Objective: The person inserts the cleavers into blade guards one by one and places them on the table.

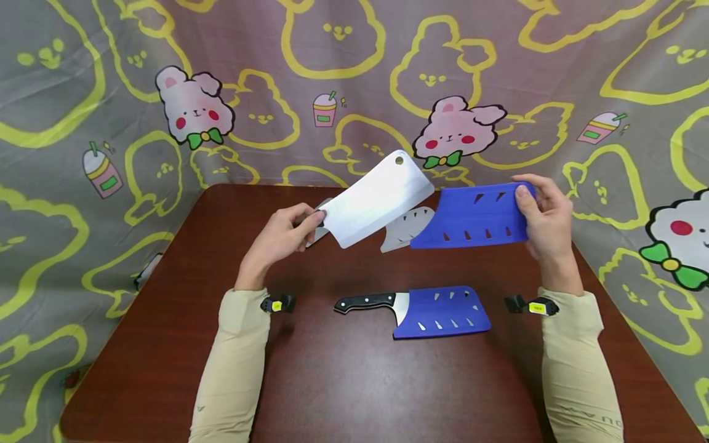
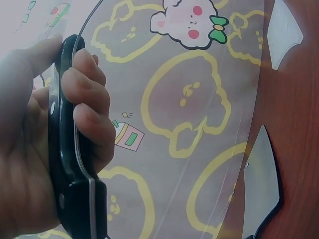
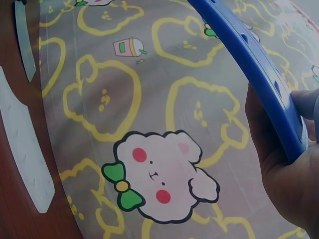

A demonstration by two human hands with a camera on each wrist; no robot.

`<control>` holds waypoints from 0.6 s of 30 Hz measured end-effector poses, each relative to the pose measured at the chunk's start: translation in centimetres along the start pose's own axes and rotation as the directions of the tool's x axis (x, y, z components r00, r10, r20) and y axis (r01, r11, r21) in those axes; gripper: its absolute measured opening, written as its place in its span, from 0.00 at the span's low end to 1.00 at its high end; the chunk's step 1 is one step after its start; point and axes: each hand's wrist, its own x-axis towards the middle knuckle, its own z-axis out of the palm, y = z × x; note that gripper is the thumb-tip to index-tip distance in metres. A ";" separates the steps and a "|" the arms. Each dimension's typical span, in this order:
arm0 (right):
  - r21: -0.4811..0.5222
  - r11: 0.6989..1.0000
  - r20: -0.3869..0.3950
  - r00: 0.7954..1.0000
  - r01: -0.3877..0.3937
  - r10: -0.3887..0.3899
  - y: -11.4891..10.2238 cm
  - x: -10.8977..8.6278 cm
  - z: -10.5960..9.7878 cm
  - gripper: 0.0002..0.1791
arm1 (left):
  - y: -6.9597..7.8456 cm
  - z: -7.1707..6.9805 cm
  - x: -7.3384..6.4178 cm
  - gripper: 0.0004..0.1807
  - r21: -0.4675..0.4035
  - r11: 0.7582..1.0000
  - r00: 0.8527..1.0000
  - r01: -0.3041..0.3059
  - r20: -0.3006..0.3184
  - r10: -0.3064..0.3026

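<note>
My left hand grips a cleaver by its black handle, and the bare, wide blade tilts up to the right with a hole near its far corner. In my right hand is an empty-looking blue slotted blade sheath, pinched between thumb and fingers at its far end. The sheath's mouth faces the blade; in the head view the two are apart. Below them on the table lies a second black-handled cleaver, its blade inside another blue sheath.
A white slotted sheath lies at the back of the brown table. Left of it is another knife, partly hidden in the head view by my left hand. A patterned curtain hangs behind and along both sides.
</note>
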 end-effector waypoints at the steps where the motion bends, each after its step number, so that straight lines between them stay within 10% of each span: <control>1: -0.004 1.000 0.001 1.000 -0.001 0.001 0.0 0.0 0.0 0.14 | 0.0 0.0 0.0 0.18 0.001 1.000 1.000 -0.001 0.001 0.001; 18: -0.065 0.997 -0.027 0.998 0.046 -0.048 -0.1 -0.2 0.8 0.14 | 0.4 0.4 0.1 0.16 0.015 0.998 0.998 -0.058 0.022 0.058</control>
